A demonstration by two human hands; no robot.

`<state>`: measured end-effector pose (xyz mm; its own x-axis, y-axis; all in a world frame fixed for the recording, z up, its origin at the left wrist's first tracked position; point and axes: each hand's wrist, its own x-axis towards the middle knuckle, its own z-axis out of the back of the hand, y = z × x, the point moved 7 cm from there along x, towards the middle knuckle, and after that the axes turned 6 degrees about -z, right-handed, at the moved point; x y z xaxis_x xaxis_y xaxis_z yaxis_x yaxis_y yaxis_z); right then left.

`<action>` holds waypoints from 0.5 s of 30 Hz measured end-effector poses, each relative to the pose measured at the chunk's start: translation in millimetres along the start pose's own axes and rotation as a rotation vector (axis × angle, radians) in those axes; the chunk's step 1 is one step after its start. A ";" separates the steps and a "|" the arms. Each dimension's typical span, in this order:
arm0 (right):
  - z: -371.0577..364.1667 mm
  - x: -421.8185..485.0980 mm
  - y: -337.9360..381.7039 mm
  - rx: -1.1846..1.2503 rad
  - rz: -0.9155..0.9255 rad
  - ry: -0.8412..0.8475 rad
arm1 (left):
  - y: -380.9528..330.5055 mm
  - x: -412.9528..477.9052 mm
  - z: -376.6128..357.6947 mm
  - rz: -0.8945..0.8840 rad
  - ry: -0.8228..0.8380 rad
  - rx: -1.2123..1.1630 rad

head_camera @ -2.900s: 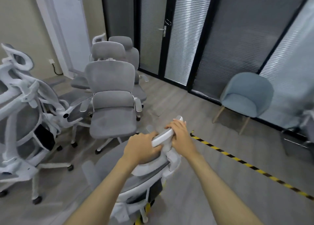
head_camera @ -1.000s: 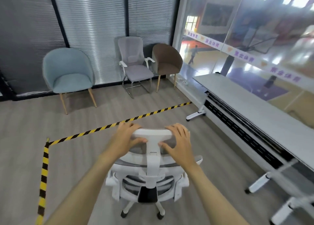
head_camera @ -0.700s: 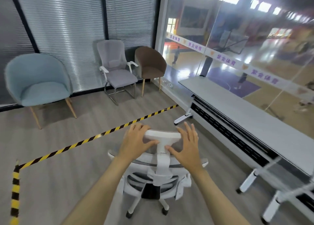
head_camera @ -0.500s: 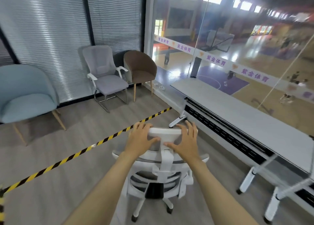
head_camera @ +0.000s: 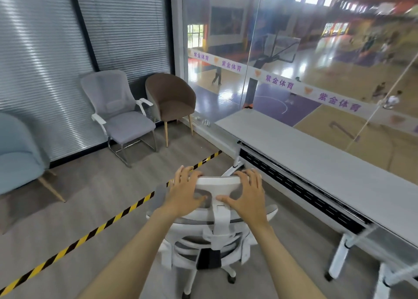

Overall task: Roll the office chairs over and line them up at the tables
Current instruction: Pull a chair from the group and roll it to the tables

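A white office chair with a grey mesh back stands on its castors right in front of me, seen from behind. My left hand grips the left end of its white headrest and my right hand grips the right end, thumbs on the near side. A long grey table on white legs runs along the glass wall to the right of the chair. The chair's seat is hidden behind its back.
A grey cantilever chair, a brown tub chair and a blue tub chair stand against the blinds at the left. Yellow-black floor tape crosses the floor. A glass wall stands behind the table.
I have turned right, away from the cluster of office chairs, and rolled this chair across the tape line toward the long table. Both hands stayed on the headrest.
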<state>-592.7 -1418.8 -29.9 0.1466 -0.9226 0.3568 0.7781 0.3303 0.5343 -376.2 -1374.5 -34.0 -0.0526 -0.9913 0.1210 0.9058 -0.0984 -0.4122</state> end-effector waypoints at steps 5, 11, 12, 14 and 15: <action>-5.8 63.1 -18.6 -0.075 -0.004 -0.029 | 4.1 74.1 -3.6 0.000 0.094 -0.021; -17.5 129.1 -38.6 -0.168 -0.059 0.006 | 18.3 154.3 -14.6 0.010 0.185 -0.005; -19.5 137.7 -40.5 -0.155 -0.083 0.021 | 18.5 166.4 -15.9 0.022 0.199 -0.015; -24.2 152.4 -43.7 -0.132 -0.135 0.051 | 15.5 187.5 -14.5 0.046 0.231 -0.041; -25.8 158.9 -45.1 -0.134 -0.159 0.063 | 13.4 197.0 -13.6 0.046 0.253 -0.054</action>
<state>-588.8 -1585.5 -17.1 0.0499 -0.9730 0.2251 0.8680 0.1538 0.4722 -380.1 -1572.3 -28.0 -0.1213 -0.9846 -0.1260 0.8862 -0.0502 -0.4606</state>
